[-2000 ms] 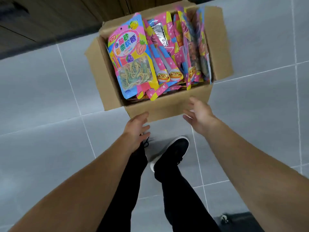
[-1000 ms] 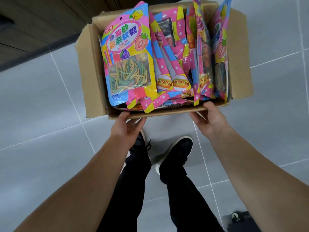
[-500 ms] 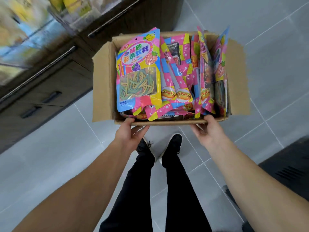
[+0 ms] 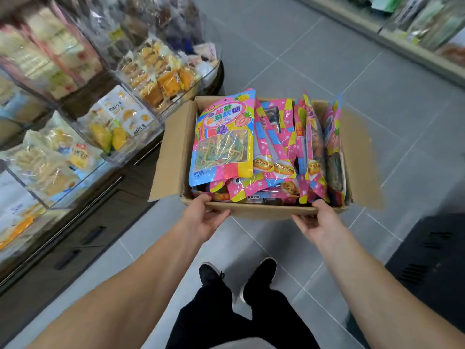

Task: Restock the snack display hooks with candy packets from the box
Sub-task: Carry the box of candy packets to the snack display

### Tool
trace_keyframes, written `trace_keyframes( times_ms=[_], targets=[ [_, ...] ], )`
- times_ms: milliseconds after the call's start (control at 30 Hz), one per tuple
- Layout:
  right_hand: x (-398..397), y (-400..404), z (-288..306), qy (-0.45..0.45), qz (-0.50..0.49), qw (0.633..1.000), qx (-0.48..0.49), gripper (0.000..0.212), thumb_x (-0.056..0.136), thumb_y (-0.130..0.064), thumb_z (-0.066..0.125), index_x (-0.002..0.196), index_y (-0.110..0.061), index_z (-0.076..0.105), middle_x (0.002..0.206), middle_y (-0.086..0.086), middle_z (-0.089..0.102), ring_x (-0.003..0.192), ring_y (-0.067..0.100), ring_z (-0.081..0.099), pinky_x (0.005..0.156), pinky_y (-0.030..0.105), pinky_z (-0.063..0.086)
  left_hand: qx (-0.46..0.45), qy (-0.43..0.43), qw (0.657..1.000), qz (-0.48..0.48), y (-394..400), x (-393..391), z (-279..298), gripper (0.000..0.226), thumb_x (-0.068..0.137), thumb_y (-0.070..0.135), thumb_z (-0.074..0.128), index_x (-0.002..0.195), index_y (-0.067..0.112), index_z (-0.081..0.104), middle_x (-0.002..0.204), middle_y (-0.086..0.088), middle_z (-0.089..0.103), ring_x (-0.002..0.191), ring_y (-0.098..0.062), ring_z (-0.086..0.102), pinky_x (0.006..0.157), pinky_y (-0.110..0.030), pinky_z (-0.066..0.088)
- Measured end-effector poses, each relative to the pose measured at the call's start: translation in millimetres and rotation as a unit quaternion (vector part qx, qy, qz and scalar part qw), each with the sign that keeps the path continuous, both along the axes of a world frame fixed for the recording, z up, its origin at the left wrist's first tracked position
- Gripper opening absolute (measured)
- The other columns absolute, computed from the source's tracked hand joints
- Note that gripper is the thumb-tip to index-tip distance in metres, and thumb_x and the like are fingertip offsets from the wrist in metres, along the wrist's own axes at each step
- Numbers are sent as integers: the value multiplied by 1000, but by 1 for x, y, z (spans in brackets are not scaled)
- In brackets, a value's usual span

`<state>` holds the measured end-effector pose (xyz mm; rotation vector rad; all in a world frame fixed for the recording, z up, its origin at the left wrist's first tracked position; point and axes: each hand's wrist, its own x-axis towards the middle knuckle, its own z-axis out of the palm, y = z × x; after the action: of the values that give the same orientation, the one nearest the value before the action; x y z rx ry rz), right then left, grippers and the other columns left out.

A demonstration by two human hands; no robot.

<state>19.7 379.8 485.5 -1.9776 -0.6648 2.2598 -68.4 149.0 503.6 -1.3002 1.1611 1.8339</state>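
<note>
Both hands had the cardboard box (image 4: pixel 173 152) by its near edge, and we carried it clear of the floor at the centre of the frame. Our left hand (image 4: pixel 203 219) gripped the near left corner, thumb hooked over the rim and fingers curled underneath. Our right hand (image 4: pixel 318 222) held the near right corner the same way, thumb on top of the edge. Side flaps stood open left and right. Inside, the candy packets (image 4: pixel 276 149) were packed upright and leaning, pink, yellow and blue, several printed with hot dogs. One larger packet (image 4: pixel 222 139) lay on top at the left side of the box, with a clear window showing green and yellow strips. Down at the bottom centre we saw our black trousers and black shoes (image 4: pixel 236 275) on the grey floor tiles (image 4: pixel 327 59). Along the left of the frame ran a display of clear bins (image 4: pixel 141 107) holding wrapped yellow and orange snacks, above dark cabinet fronts (image 4: pixel 83 222). At the upper right, a blurred shelf (image 4: pixel 415 26) of goods; at the lower right, a dark mat (image 4: pixel 427 253).
</note>
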Motion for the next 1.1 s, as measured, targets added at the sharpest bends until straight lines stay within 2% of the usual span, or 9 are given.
trace_keyframes(
  times_ms=[67,200,333,433,567,700,767,900,1100],
  targets=[
    [-6,17,15,10,-6,1000,1,38,92,-13,64,128,-10,51,114,16,63,90,30,65,52,46,55,-1,11,1000,-13,20,-12,16,9,94,8,56,103,10,56,125,-24,58,113,-42,60,64,-45,57],
    [-24,41,32,16,-24,1000,5,44,91,-13,65,133,-12,51,115,16,62,86,30,63,43,44,56,-3,34,999,-21,51,-39,41,7,96,7,55,91,11,52,128,-23,55,118,-41,56,82,-49,55],
    [-73,84,51,33,-33,999,24,46,93,-12,63,136,-13,48,120,15,58,100,31,60,69,47,56,12,44,998,-32,94,-92,56,8,95,6,56,90,10,51,129,-24,55,119,-42,56,89,-51,54],
    [-123,119,56,37,-34,998,35,47,92,-12,64,136,-14,48,124,15,58,103,33,60,66,48,56,27,48,998,-34,127,-143,61,9,96,6,55,88,8,50,131,-24,54,120,-42,54,96,-51,51],
    [-214,165,64,46,-41,997,51,45,91,-12,64,134,-16,50,125,15,59,102,34,60,60,48,57,51,59,996,-34,174,-239,63,6,95,5,56,91,8,52,127,-23,57,118,-40,56,94,-53,52],
    [-301,202,81,52,-47,995,68,43,94,-12,60,136,-14,49,131,14,57,110,32,58,78,48,55,63,60,996,-37,217,-333,75,15,94,6,57,109,7,54,117,-21,60,116,-38,58,91,-52,54],
    [-341,219,90,58,-42,995,70,40,95,-13,59,134,-13,50,132,13,57,107,30,57,84,49,54,76,66,994,-42,236,-372,85,1,95,6,55,96,5,55,105,-19,60,113,-36,58,94,-51,52],
    [-429,261,106,68,-48,994,74,44,94,-13,60,137,-14,49,126,14,57,108,31,57,88,48,54,73,72,993,-50,278,-458,99,12,96,6,54,84,6,54,95,-17,60,104,-37,58,94,-50,52],
    [-568,330,99,82,-31,993,77,43,95,-11,58,137,-13,47,122,15,57,116,33,58,91,50,53,64,79,995,-25,346,-590,90,5,95,6,55,100,6,56,118,-20,60,116,-40,58,89,-50,54]
  ],
)
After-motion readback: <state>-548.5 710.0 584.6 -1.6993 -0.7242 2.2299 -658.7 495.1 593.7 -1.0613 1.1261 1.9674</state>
